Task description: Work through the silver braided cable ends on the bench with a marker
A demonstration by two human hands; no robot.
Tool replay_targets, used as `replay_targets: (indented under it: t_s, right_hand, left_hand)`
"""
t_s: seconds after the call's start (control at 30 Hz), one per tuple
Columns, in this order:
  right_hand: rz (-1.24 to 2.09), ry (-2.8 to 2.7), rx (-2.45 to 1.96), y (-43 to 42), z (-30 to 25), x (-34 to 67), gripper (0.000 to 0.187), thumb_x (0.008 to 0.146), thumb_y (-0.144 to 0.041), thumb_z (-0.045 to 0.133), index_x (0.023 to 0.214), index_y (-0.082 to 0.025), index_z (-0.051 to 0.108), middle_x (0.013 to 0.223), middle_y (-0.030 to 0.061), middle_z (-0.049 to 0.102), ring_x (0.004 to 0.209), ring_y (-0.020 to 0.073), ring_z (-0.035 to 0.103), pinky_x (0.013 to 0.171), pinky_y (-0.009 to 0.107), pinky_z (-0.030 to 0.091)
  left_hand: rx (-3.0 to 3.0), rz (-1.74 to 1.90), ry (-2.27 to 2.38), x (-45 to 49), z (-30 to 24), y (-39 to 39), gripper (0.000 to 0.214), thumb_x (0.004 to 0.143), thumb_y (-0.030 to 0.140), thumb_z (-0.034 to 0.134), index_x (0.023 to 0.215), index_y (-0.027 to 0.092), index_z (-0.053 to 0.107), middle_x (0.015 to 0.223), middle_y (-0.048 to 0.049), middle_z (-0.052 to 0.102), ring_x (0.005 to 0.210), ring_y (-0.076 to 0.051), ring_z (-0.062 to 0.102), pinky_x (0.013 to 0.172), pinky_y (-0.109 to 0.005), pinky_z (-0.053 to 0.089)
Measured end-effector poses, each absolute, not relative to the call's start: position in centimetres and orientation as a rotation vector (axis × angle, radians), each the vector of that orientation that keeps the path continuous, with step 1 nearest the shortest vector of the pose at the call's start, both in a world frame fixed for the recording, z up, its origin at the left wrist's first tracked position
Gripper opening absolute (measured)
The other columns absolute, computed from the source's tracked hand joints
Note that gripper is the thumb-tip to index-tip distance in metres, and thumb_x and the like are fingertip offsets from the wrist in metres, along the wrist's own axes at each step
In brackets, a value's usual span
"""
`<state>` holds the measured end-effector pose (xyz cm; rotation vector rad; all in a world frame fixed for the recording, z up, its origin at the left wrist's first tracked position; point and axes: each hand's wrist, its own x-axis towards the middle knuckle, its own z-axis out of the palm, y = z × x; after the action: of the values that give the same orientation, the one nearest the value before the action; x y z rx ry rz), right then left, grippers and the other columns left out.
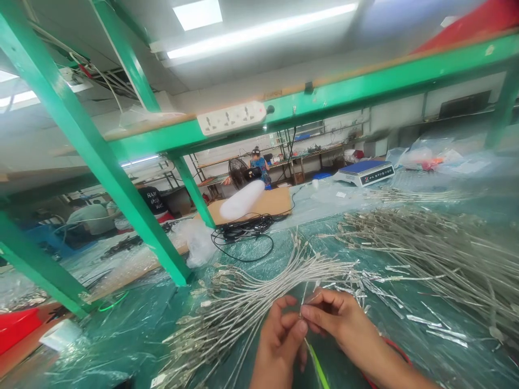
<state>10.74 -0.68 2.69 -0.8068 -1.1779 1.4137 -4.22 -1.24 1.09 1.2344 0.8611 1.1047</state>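
Observation:
My left hand (279, 340) and my right hand (334, 313) meet at the lower middle of the view, thumbs and fingertips pinched together on a thin grey cable (304, 292). A short length of it sticks up between them; the pinched part is hidden by my fingers. Below the fingertips runs a bright yellow-green strip (318, 367); whether it joins the cable I cannot tell. Just beyond my hands lies a fanned bundle of grey cables (259, 294) with connectors at their ends. Shiny foil scraps (438, 327) are scattered to the right of my right hand.
A larger cable pile (425, 254) covers the right side of the plastic-covered table. Behind it stand a weighing scale (367, 173) and plastic bags. Black cables (247, 229) lie beside a green post (121, 200). A power strip (231, 119) hangs on the shelf beam. Several people sit farther back.

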Motion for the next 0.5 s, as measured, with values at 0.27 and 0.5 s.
replay_targets:
  t_s: [0.27,0.5]
  right_hand:
    - [1.266,-1.298,-0.933,-1.0,3.4,10.8,0.027,0.079,-0.037,0.068,0.066,-0.016,0.058,0.051,-0.0060,0.049,0.051,0.0099,0.044,0.051,0.022,0.035]
    - [1.393,-1.289,-0.815,-1.1,4.0,11.1,0.029,0.083,-0.040,0.063,0.066,-0.018,0.054,0.051,-0.0061,0.050,0.045,0.0103,0.049,0.049,0.023,0.037]
  left_hand:
    - [1.036,1.073,0.721,-3.6,1.0,-1.4,0.033,0.076,0.038,0.071,0.099,0.016,0.062,0.073,-0.0044,0.067,0.044,-0.011,0.056,0.042,-0.024,0.050]
    - [1.249,1.085,0.817,-3.6,1.4,-1.7,0.027,0.083,0.037,0.063,0.079,0.012,0.072,0.055,-0.0025,0.062,0.047,-0.013,0.057,0.051,-0.026,0.049]
